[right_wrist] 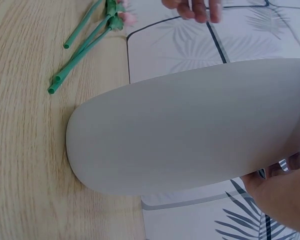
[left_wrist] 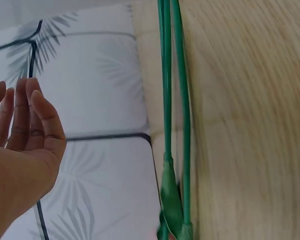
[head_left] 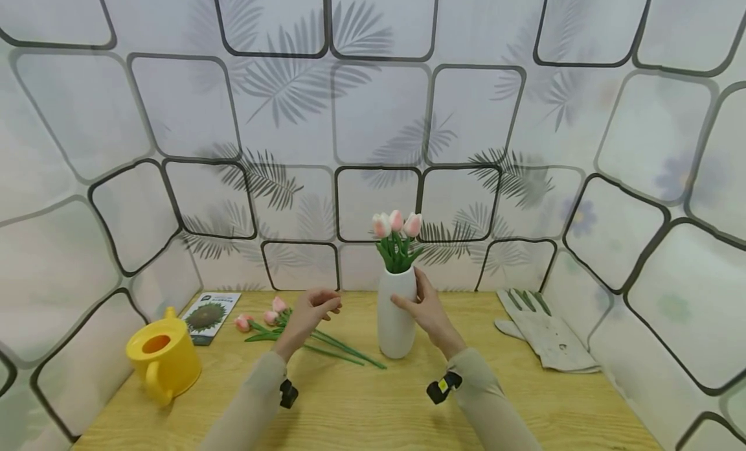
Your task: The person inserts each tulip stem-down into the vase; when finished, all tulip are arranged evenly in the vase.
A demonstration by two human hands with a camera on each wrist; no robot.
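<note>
A white vase (head_left: 393, 324) stands upright on the table with three pink-and-white tulips (head_left: 397, 234) in it. My right hand (head_left: 432, 312) holds the vase by its upper right side, thumb across the front; the far fingers are hidden behind it. In the right wrist view the vase (right_wrist: 190, 130) fills the middle. My left hand (head_left: 307, 315) is held left of the vase with loosely bent fingers and nothing in them. Beneath and beyond it, pink tulips (head_left: 271, 317) lie on the table, stems pointing toward the vase. Green stems (left_wrist: 186, 115) cross the left wrist view beside that hand.
A yellow watering can (head_left: 175, 354) stands at the left of the wooden table (head_left: 361, 412). Behind it lies a seed packet (head_left: 208, 316) with a sunflower-like picture. Pale gloves (head_left: 548, 334) lie at the right. Patterned curtain walls (head_left: 384, 114) enclose the back and sides.
</note>
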